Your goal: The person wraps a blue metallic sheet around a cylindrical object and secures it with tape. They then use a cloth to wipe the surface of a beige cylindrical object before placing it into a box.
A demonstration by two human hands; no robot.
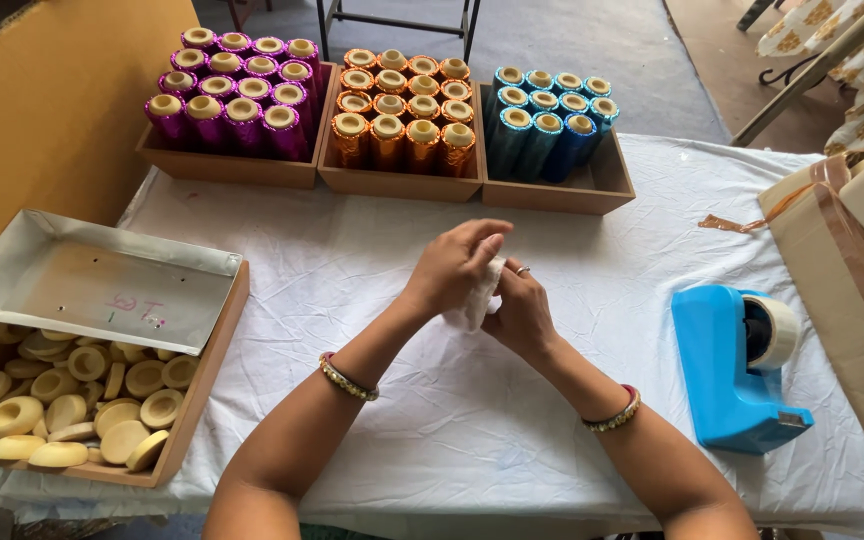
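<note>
Over the middle of a white-clothed table (pixel 352 250), my left hand (pixel 452 265) and my right hand (pixel 517 310) are closed together around a small white object (pixel 479 293). Most of it is hidden between my palms, so its shape is unclear; it looks like white cloth or paper. A ring shows on my right hand, and each wrist wears a bangle.
Three wooden trays at the far edge hold upright foil-wrapped spools: magenta (pixel 232 95), orange (pixel 402 110), blue (pixel 547 120). A wooden box (pixel 214 365) of cream round pieces with a silver tray (pixel 92 275) on it sits left. A blue tape dispenser (pixel 737 365) and a taped cardboard box (pixel 852 290) stand right.
</note>
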